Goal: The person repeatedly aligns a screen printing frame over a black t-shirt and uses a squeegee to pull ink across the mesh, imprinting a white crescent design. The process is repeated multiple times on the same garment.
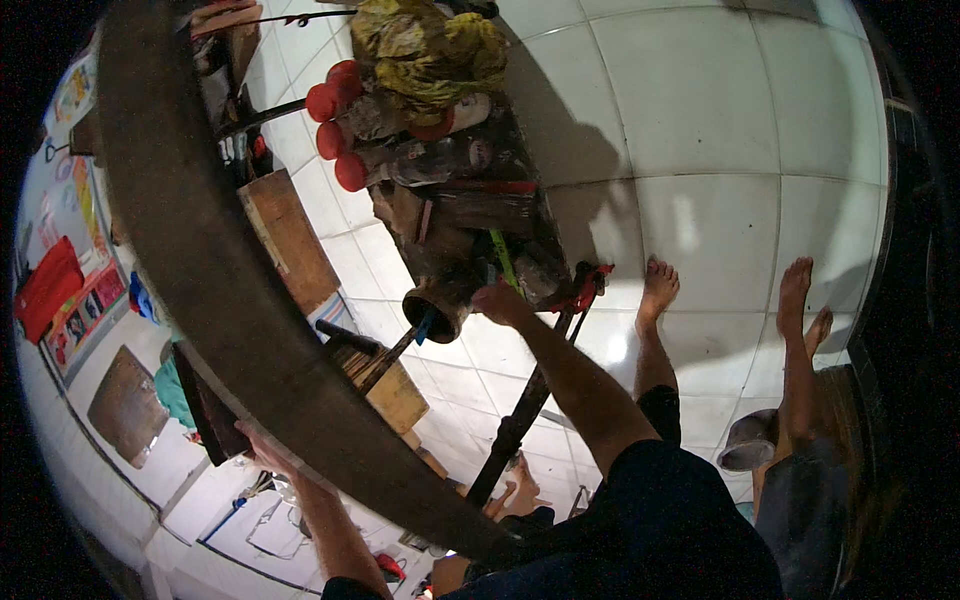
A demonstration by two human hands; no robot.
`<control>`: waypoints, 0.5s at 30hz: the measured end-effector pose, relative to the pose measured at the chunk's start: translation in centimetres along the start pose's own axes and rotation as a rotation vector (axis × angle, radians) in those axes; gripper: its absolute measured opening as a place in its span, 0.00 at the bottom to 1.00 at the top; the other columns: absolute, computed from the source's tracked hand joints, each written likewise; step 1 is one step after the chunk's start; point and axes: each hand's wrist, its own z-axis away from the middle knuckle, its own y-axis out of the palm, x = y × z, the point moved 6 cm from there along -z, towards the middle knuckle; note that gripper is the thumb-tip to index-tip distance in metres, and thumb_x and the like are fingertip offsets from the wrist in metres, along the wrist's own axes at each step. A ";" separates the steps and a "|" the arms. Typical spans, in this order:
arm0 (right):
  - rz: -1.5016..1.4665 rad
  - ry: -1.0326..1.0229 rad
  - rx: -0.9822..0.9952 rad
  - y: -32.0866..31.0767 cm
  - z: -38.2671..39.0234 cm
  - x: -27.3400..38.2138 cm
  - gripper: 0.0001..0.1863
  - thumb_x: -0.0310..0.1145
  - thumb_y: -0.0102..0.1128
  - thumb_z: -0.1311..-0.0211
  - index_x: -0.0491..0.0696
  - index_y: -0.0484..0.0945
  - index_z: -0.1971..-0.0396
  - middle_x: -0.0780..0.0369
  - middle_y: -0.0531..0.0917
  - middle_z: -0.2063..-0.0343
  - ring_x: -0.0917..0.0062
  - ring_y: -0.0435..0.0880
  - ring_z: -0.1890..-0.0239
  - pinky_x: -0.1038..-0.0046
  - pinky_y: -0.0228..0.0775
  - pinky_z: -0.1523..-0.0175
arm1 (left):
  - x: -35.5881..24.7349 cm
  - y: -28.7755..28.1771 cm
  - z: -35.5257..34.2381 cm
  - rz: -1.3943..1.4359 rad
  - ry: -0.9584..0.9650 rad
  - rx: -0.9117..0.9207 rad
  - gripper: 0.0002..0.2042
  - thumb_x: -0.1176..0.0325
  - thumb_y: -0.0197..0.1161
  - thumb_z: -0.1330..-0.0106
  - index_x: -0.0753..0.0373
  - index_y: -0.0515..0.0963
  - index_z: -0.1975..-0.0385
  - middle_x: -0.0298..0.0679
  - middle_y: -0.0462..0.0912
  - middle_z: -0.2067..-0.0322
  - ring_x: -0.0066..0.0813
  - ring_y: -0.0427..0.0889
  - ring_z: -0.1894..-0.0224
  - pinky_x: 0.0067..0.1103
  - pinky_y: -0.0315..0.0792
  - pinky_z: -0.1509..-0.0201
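Observation:
My right hand [503,302] reaches to the low shelf of jars and cloths, its fingers curled in beside a round, open-mouthed brown pot [437,308]. Just above those fingers a bright green strip [503,258] sticks up; whether they grip it I cannot tell. A blue-tipped stick [424,325] shows at the pot's mouth. My left hand [268,450] is at the far side of a broad dark beam [245,290], against the end of a dark brown flat piece [208,408]. Its fingertips are partly hidden, so its grip is unclear.
Red-capped jars [345,170] and a stained yellow cloth [430,55] crowd the shelf. A dark metal leg [525,410] slants beneath it. Wooden boxes [290,240] stand on the white tiled floor [700,120]. Another person's bare feet [795,290] and a metal pot [750,440] are at right.

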 end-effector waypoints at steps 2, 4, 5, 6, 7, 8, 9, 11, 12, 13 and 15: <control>-0.165 0.076 0.160 1.7 -1.0 1.6 0.12 0.41 0.55 0.28 0.56 0.85 0.53 0.58 0.87 0.52 0.56 0.85 0.51 0.47 0.74 0.42 | 0.2 0.7 0.8 0.052 -0.080 -0.021 0.23 0.59 0.66 0.26 0.62 0.71 0.37 0.48 0.79 0.43 0.44 0.83 0.51 0.33 0.85 0.52; -0.178 0.107 0.152 1.9 -0.9 2.2 0.12 0.41 0.55 0.28 0.55 0.85 0.53 0.58 0.86 0.52 0.56 0.85 0.50 0.48 0.75 0.42 | -0.1 1.4 1.5 0.205 0.006 -0.035 0.20 0.63 0.66 0.26 0.59 0.72 0.38 0.45 0.79 0.42 0.41 0.82 0.49 0.32 0.86 0.55; -0.155 0.139 0.143 1.8 -0.6 2.1 0.12 0.41 0.56 0.28 0.55 0.84 0.52 0.58 0.86 0.51 0.56 0.85 0.50 0.48 0.75 0.42 | -0.2 1.6 1.9 0.208 0.047 -0.029 0.21 0.64 0.66 0.26 0.62 0.71 0.38 0.48 0.79 0.42 0.44 0.84 0.50 0.37 0.86 0.51; -0.138 0.164 0.137 1.9 -0.1 1.9 0.12 0.41 0.56 0.28 0.54 0.84 0.52 0.58 0.86 0.51 0.57 0.85 0.50 0.48 0.75 0.42 | -0.2 1.6 2.1 0.234 0.057 -0.028 0.22 0.64 0.66 0.26 0.65 0.70 0.38 0.52 0.79 0.43 0.47 0.85 0.51 0.43 0.86 0.48; -0.109 0.183 0.130 1.9 0.3 1.5 0.13 0.41 0.56 0.28 0.54 0.84 0.52 0.58 0.86 0.51 0.57 0.85 0.50 0.49 0.75 0.42 | -0.4 1.8 2.3 0.269 0.151 -0.013 0.22 0.64 0.65 0.25 0.64 0.69 0.37 0.50 0.78 0.41 0.45 0.84 0.47 0.40 0.85 0.47; -0.079 0.201 0.127 2.0 1.0 1.1 0.13 0.41 0.57 0.28 0.54 0.84 0.52 0.58 0.86 0.51 0.57 0.84 0.49 0.49 0.75 0.42 | -0.2 1.8 2.3 0.292 0.154 0.012 0.22 0.64 0.64 0.24 0.63 0.68 0.36 0.48 0.78 0.40 0.44 0.82 0.45 0.38 0.84 0.46; -0.038 0.218 0.122 2.1 1.7 0.5 0.13 0.41 0.57 0.28 0.53 0.83 0.51 0.58 0.86 0.51 0.57 0.84 0.49 0.49 0.75 0.42 | 0.2 1.8 2.4 0.310 0.141 0.006 0.22 0.64 0.63 0.24 0.63 0.68 0.35 0.48 0.78 0.40 0.45 0.82 0.46 0.39 0.83 0.44; 0.023 0.268 0.102 2.2 3.4 -1.0 0.13 0.41 0.58 0.28 0.52 0.83 0.51 0.58 0.85 0.51 0.57 0.84 0.49 0.49 0.75 0.42 | 1.2 1.4 2.3 0.372 0.030 -0.045 0.23 0.60 0.63 0.24 0.65 0.70 0.36 0.47 0.77 0.39 0.47 0.80 0.44 0.40 0.79 0.40; 0.053 0.296 0.088 2.0 4.4 -1.9 0.14 0.41 0.58 0.28 0.52 0.83 0.50 0.58 0.85 0.51 0.58 0.84 0.49 0.50 0.75 0.42 | 1.0 1.6 2.4 0.381 0.079 0.007 0.22 0.62 0.63 0.24 0.63 0.69 0.36 0.46 0.76 0.38 0.44 0.79 0.42 0.39 0.81 0.40; 0.082 0.325 0.067 1.7 5.4 -2.8 0.14 0.41 0.58 0.28 0.51 0.82 0.50 0.58 0.85 0.50 0.58 0.84 0.49 0.50 0.75 0.42 | 0.7 1.7 2.4 0.383 0.122 0.050 0.22 0.64 0.64 0.25 0.62 0.69 0.35 0.45 0.75 0.37 0.41 0.78 0.41 0.37 0.82 0.41; 0.126 0.385 0.028 0.7 7.7 -4.5 0.14 0.41 0.59 0.28 0.50 0.82 0.50 0.57 0.85 0.50 0.58 0.84 0.48 0.50 0.75 0.41 | 1.1 1.6 2.8 0.583 0.001 0.022 0.22 0.67 0.65 0.25 0.62 0.67 0.35 0.46 0.74 0.37 0.39 0.78 0.40 0.35 0.82 0.40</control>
